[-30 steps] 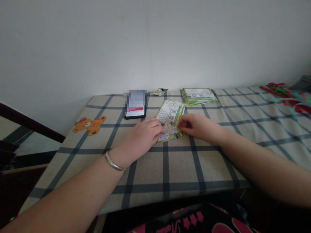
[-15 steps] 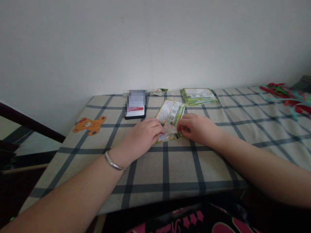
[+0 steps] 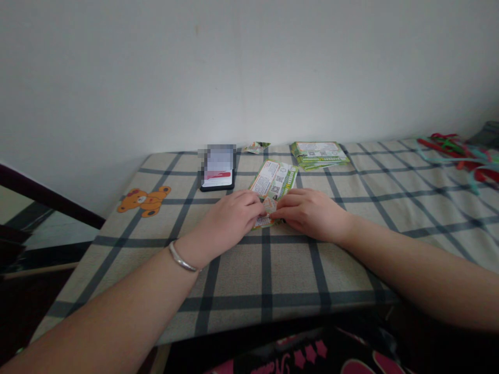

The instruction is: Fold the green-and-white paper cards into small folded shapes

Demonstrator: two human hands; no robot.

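Between my hands lies a small folded piece of printed paper (image 3: 270,205), over green-and-white printed leaflets (image 3: 273,177) on the table. My left hand (image 3: 237,210), with a silver bangle on its wrist, has its fingers closed on the left side of the folded paper. From the right, my right hand (image 3: 310,213) pinches the other side, its fingertips almost meeting those of the left. Both hands partly hide the paper and the lower leaflet.
A phone (image 3: 218,182) lies behind my left hand. Near the wall are another folded paper piece (image 3: 257,147) and a leaflet stack (image 3: 317,151). A bear cutout (image 3: 144,201) is at left, tangled coloured strips (image 3: 463,156) at far right, all on a checked tablecloth (image 3: 241,275).
My right hand has moved left and closed in on the folded paper, covering more of it. My left hand has stayed nearly still.
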